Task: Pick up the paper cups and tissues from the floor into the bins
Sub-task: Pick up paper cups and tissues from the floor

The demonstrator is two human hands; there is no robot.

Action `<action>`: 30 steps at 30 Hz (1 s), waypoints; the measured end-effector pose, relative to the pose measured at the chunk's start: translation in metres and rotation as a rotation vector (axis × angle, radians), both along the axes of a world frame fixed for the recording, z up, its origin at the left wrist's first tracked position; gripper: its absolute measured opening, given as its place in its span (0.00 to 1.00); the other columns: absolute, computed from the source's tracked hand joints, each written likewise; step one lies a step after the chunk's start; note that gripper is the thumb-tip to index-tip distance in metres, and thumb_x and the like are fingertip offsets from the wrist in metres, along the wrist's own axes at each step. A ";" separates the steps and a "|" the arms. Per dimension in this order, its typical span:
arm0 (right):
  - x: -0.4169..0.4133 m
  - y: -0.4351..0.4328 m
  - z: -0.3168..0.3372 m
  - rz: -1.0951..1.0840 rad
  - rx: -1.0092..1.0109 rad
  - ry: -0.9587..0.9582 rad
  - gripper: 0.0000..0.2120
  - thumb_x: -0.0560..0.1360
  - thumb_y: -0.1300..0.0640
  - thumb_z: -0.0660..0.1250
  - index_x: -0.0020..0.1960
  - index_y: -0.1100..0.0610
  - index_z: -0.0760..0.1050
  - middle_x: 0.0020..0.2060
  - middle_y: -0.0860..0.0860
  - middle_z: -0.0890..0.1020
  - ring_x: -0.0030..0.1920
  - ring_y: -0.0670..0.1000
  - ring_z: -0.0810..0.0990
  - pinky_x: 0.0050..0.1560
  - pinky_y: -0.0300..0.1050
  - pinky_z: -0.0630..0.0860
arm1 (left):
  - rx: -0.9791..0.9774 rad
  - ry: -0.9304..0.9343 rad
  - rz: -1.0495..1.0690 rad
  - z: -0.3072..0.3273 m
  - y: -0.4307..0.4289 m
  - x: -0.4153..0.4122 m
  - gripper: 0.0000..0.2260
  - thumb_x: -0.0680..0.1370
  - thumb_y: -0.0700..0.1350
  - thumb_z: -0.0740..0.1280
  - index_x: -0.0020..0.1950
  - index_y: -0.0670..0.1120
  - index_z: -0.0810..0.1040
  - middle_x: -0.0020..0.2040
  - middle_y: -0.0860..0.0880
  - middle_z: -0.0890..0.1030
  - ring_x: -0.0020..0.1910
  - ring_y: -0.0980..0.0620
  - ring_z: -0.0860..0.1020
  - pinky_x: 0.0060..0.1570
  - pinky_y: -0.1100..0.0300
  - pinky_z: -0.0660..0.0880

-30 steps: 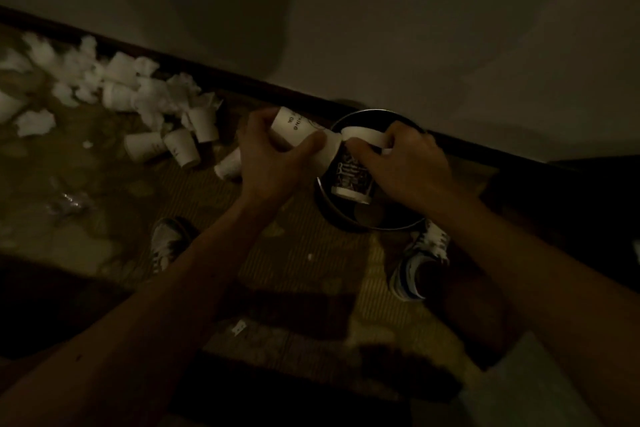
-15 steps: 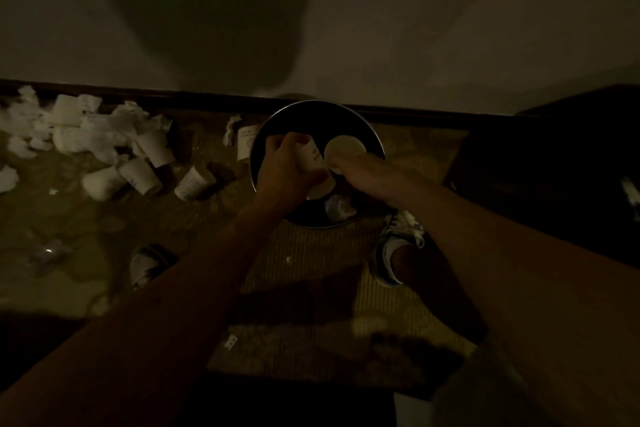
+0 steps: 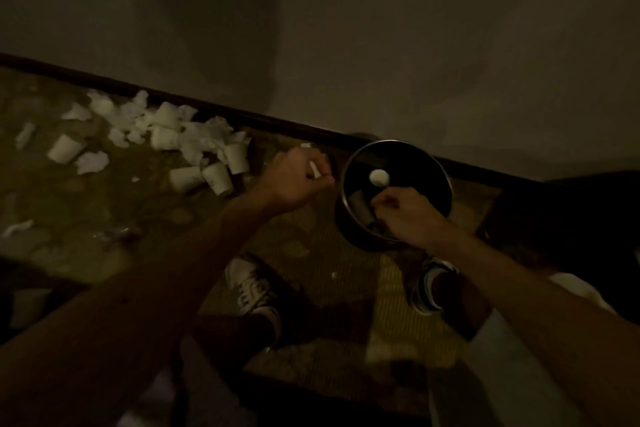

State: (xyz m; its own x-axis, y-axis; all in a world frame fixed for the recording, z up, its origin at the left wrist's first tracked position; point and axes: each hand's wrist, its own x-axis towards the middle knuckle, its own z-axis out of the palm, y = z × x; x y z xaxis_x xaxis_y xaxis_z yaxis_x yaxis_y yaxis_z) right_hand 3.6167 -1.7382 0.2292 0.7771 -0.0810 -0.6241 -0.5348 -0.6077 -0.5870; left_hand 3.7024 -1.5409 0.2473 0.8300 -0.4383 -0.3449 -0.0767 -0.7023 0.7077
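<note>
Left hand: fingers curled around a white piece, just left of the bin; cup or tissue not resolvable in the dim light.

Right hand: fingers curled over the bin's near rim; whether anything is pinched cannot be told.

1 pale lump is seen inside the bin.

Paper cups lie tipped on the floor to the left, mixed with crumpled tissues along the wall.

Handling, judged:
- Cups are light and thin-walled and would be crushed by a hard squeeze. They are best taken around the body or at the rim.
- Tissues are soft and limp. They are best gathered by pinching a bunch.
</note>
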 end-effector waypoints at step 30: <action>0.236 0.152 -0.265 -0.053 -0.442 0.231 0.43 0.76 0.47 0.70 0.78 0.59 0.46 0.75 0.62 0.58 0.73 0.64 0.61 0.70 0.61 0.65 | 0.073 0.135 0.201 -0.310 0.153 0.091 0.23 0.78 0.52 0.68 0.71 0.49 0.70 0.70 0.45 0.71 0.66 0.44 0.70 0.59 0.52 0.69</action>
